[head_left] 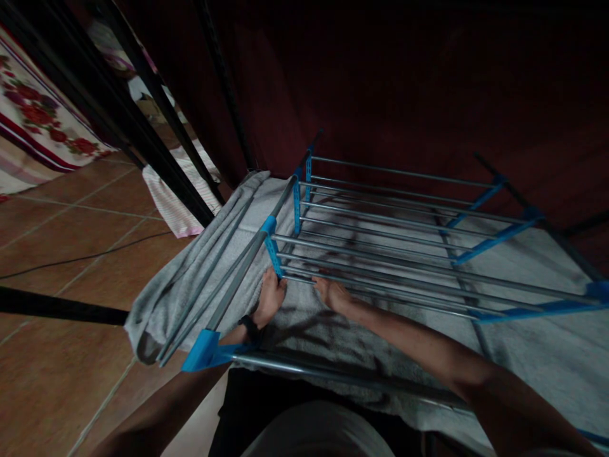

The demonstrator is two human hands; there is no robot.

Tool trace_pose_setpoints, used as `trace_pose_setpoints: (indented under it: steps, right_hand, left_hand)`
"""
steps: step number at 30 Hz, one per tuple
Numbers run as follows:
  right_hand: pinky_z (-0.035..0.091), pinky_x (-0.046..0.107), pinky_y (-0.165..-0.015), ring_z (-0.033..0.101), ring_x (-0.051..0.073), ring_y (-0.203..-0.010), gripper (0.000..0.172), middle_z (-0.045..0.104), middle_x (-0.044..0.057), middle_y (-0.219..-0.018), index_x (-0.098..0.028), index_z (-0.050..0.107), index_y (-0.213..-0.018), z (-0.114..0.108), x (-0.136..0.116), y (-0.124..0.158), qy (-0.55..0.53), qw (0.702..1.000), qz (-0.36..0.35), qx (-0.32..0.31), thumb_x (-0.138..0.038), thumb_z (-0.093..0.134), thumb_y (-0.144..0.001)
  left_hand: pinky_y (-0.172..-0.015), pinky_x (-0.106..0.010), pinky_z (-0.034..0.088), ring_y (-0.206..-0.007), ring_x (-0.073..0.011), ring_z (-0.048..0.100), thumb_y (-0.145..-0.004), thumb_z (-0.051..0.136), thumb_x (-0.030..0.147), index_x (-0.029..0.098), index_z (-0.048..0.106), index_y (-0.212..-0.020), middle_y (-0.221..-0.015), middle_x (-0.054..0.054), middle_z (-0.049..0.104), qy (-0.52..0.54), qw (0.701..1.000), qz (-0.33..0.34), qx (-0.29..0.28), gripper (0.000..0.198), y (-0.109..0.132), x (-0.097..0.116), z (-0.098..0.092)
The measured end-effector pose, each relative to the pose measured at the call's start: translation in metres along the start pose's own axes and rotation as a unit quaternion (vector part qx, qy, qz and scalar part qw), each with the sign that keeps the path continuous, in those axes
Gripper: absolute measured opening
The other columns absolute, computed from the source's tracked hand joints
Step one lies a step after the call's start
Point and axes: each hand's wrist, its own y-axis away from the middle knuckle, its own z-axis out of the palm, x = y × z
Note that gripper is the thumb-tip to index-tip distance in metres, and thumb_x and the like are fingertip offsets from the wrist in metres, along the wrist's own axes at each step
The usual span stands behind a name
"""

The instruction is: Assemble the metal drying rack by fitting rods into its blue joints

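Here, two hands (273, 297) (333, 294) hold one drying rack (375, 255).

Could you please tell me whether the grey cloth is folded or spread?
Spread: the grey cloth lies out beneath the rack, rumpled at its left end.

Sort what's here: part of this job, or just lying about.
Part of the job:
- rack
- left hand, at its blue bracket
- right hand, at a low rod
- grey blanket, beneath the rack

Apparently just lying about:
- striped cloth
- floral cloth
- cable
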Motion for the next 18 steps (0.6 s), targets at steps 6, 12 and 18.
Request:
trace_pose_setpoints:
  steps: [6, 12, 18]
  right_hand:
    - [0.045, 0.028, -0.077, 0.064, 0.02, -0.083, 0.029, 0.07, 0.009, -0.097, -0.013, 0.062, -0.107, -0.002, -0.002, -0.001, 0.0, 1.0, -0.01, -0.009, -0.01, 0.041, -0.088]
    - [0.046, 0.036, -0.098, 0.059, 0.025, -0.111, 0.034, 0.061, 0.014, -0.124, -0.01, 0.057, -0.123, -0.015, 0.001, 0.014, 0.03, 0.998, -0.047, 0.034, -0.019, 0.043, -0.092]
    - [0.034, 0.046, -0.116, 0.036, 0.028, -0.142, 0.058, 0.038, 0.011, -0.154, -0.021, 0.048, -0.141, -0.026, 0.066, 0.119, 0.02, 0.999, -0.047, -0.007, -0.019, 0.052, -0.084]
  left_hand:
    - [-0.112, -0.047, 0.033, -0.128, -0.0317, 0.042, -0.086, 0.045, 0.019, 0.018, 0.05, -0.119, -0.125, -0.014, 0.053, -0.019, 1.0, 0.007, 0.007, 0.034, 0.0, -0.002, 0.002]
    - [-0.107, -0.052, 0.039, -0.117, -0.0351, 0.05, -0.085, 0.045, 0.025, 0.019, 0.052, -0.114, -0.117, -0.016, 0.056, -0.018, 0.999, 0.019, 0.019, 0.03, 0.0, -0.003, 0.001]
    - [-0.107, -0.057, 0.038, -0.117, -0.0392, 0.051, -0.083, 0.045, 0.033, 0.028, 0.055, -0.115, -0.112, -0.012, 0.058, -0.013, 0.999, 0.021, 0.021, 0.035, -0.003, -0.007, 0.0]
